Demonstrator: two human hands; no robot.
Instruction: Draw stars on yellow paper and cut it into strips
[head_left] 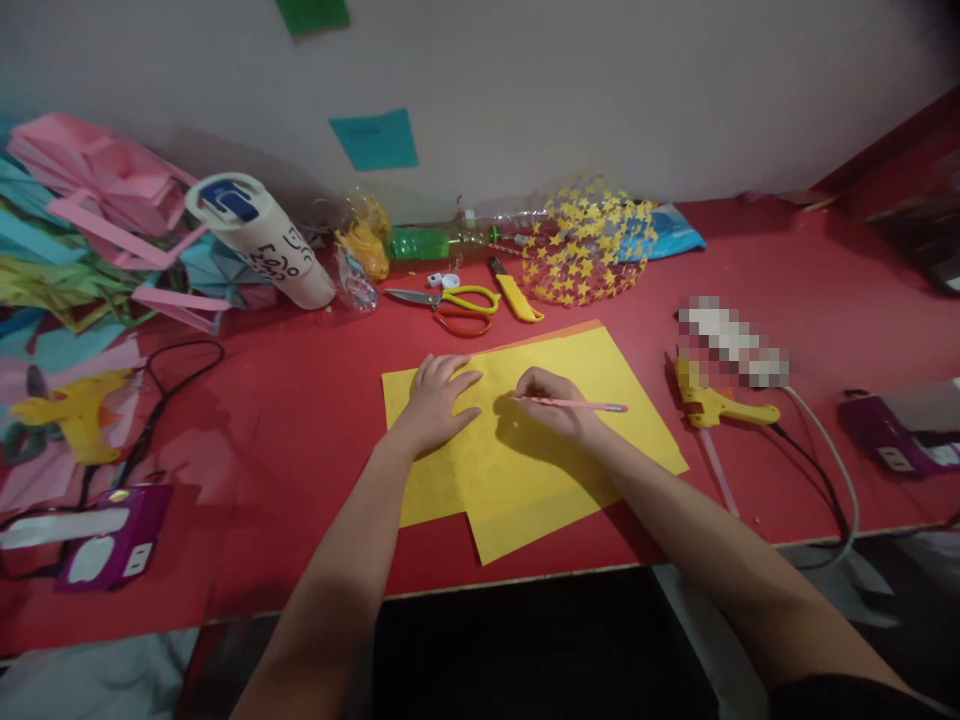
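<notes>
Yellow paper sheets (555,490) lie overlapped on the red table in front of me, with an orange edge showing behind them. My left hand (439,405) rests on the left part of the paper, its fingers spread. Pinched in my right hand (553,398) is a pink pencil (589,404), its tip near the middle of the paper and its back end pointing right. Faint drawn marks show on the paper below my left hand; their shapes are hard to make out.
Behind the paper lie scissors (469,300), a yellow box cutter (514,292), a green-tinted bottle (420,243) and a star-covered clear ball (585,245). A white tumbler (262,240) leans beside folded paper (112,180). Yellow glue guns (705,400) lie at both sides, with cords.
</notes>
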